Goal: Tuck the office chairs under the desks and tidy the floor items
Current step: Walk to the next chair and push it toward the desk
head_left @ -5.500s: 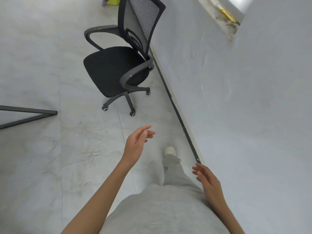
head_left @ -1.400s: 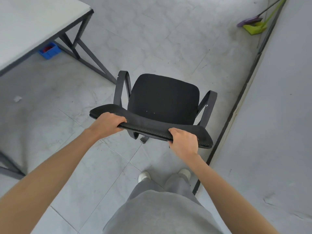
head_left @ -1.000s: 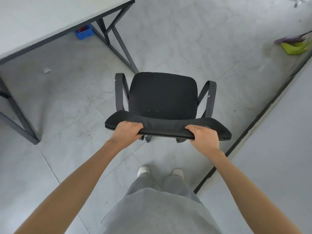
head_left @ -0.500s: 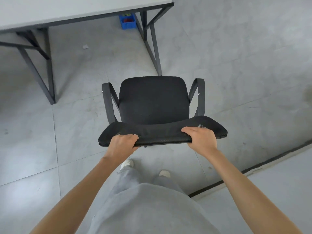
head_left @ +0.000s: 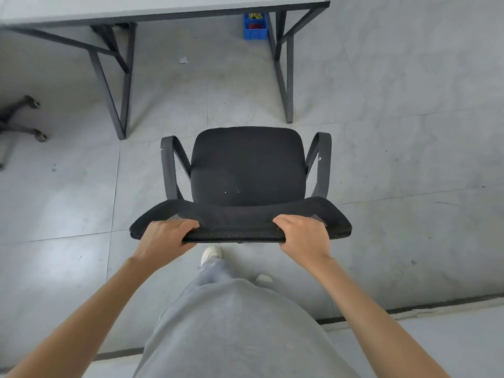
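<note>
A black office chair (head_left: 246, 165) with a mesh back and two armrests stands on the tiled floor, its seat facing a grey desk (head_left: 152, 6) at the top of the view. My left hand (head_left: 163, 237) grips the top edge of the chair back on the left. My right hand (head_left: 304, 237) grips the same edge on the right. The chair's front sits just short of the gap between the desk's black metal legs (head_left: 286, 77). Its wheels are hidden under the seat.
A blue bin (head_left: 255, 27) with small items stands under the desk by the right leg. A scrap of paper (head_left: 183, 60) lies on the floor under the desk. Another chair's wheeled base (head_left: 21, 121) shows at the left edge. A wall baseboard (head_left: 409, 309) runs behind me.
I have turned with the chair, both hands still on its back, so it now faces the desk squarely. The desk legs and blue bin have come nearer and more central.
</note>
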Demonstrator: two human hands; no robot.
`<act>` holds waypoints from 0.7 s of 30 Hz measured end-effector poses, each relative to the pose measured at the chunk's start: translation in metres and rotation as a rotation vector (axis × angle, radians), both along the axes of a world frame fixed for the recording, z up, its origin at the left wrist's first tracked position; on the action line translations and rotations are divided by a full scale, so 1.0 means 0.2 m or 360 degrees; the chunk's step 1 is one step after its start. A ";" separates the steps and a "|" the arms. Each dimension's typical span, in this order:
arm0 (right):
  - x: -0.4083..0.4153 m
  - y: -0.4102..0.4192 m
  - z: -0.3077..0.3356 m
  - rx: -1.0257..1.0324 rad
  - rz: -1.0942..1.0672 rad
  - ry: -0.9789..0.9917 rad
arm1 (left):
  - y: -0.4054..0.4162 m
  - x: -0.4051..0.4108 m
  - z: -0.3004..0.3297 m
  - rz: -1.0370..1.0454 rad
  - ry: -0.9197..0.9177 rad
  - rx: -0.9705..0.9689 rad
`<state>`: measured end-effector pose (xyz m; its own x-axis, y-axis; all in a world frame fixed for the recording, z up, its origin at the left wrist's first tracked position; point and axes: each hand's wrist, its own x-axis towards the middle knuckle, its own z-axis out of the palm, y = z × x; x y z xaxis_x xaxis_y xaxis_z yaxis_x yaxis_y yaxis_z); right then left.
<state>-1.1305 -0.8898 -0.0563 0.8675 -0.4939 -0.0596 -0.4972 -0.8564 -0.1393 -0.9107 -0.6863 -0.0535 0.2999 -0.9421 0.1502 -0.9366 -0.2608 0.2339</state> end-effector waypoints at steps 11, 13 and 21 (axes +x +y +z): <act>0.14 -0.33 0.02 0.0045 0.0134 -0.0087 | -0.17 -0.09 -0.01 0.0253 -0.0094 0.0176; 0.24 -0.38 0.02 0.0076 0.0132 -0.0070 | -0.20 -0.04 -0.01 0.0319 -0.0130 0.0216; 0.86 -0.35 -0.03 0.0172 0.0230 -0.0147 | -0.23 0.59 0.00 0.0561 -0.0146 0.0274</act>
